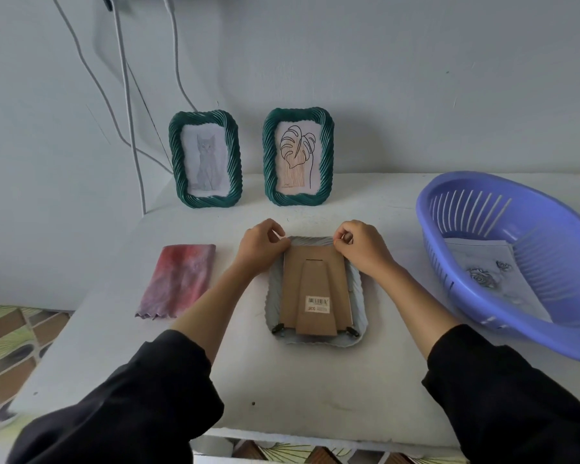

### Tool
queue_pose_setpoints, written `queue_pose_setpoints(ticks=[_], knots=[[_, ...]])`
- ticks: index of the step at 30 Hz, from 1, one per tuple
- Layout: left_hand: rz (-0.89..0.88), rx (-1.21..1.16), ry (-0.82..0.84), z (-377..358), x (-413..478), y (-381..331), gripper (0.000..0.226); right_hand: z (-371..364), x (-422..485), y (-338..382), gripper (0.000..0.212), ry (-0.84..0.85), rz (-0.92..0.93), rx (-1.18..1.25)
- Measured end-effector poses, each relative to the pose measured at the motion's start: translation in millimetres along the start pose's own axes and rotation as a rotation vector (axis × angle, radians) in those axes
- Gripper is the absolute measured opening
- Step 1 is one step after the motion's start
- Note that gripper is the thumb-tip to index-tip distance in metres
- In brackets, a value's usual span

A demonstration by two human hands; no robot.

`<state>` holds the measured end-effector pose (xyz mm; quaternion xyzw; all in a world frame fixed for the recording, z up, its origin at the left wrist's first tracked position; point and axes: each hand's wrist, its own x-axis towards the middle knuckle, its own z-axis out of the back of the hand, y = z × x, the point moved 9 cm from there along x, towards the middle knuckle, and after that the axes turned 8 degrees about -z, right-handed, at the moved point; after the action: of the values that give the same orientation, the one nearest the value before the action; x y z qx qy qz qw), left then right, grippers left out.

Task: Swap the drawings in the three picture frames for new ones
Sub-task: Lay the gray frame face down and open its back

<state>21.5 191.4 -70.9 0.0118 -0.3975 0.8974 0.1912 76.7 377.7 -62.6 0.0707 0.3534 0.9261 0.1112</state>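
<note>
From where I stood, the job looked part-way through at most. One frame (359, 289) lay face down in the middle of the desk (282, 380), its brown board (315, 279) uppermost and in place, so its drawing was not yet out, or a new one was being shut in; I couldn't tell which. The left hand (262, 244) and right hand (362, 246) were both curled, thumb and forefinger pinching at the board's two far corners. Probably they were on clips there, though the fingers hid them. Two dark clips (278, 328) showed at the near edge.

The other two frames stood upright at the back against the wall, side by side. The cat frame (234, 152) was on the left and the leaf frame (327, 155) on the right. Whether those pictures were old or new, nothing showed.

Counting: there were three frames, two standing and one flat. Two drawings were visible in frames, and the third was hidden face down. One blue basket (556, 249) sat to the right with loose sheets (489, 276) lying in it. There looked to be more than one sheet, overlapping, the exact number unclear. One red cloth (178, 279) lay folded on the left, apart from the flat frame.
</note>
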Motion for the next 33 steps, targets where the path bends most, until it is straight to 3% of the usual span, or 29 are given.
queue_pose_setpoints(ticks=[8, 12, 16, 21, 25, 33], knots=[[-0.038, -0.193, -0.087, 9.0, -33.5, -1.4, 0.003, 17.6, -48.0, 3.0, 0.019, -0.140, 0.122, -0.008], [-0.092, -0.251, -0.095, 14.5, -62.6, -7.3, 0.021, 11.7, -85.2, 1.6, 0.012, -0.053, 0.099, -0.040], [-0.130, -0.233, 0.024, 13.6, -97.6, -10.3, 0.012, 7.2, -122.7, -4.8, 0.015, -0.018, 0.092, -0.016], [-0.174, -0.103, 0.178, 12.4, -133.3, -17.3, 0.026, 6.5, -153.5, -7.1, 0.025, 0.014, 0.075, 0.022], [-0.201, -0.061, 0.171, 14.1, -143.3, -19.2, 0.035, 1.8, -166.3, -7.4, 0.034, 0.057, 0.070, 0.030], [-0.240, -0.033, 0.163, 13.4, -144.7, -24.3, 0.029, 3.8, -165.2, -8.6, 0.029, 0.000, 0.018, 0.102]])
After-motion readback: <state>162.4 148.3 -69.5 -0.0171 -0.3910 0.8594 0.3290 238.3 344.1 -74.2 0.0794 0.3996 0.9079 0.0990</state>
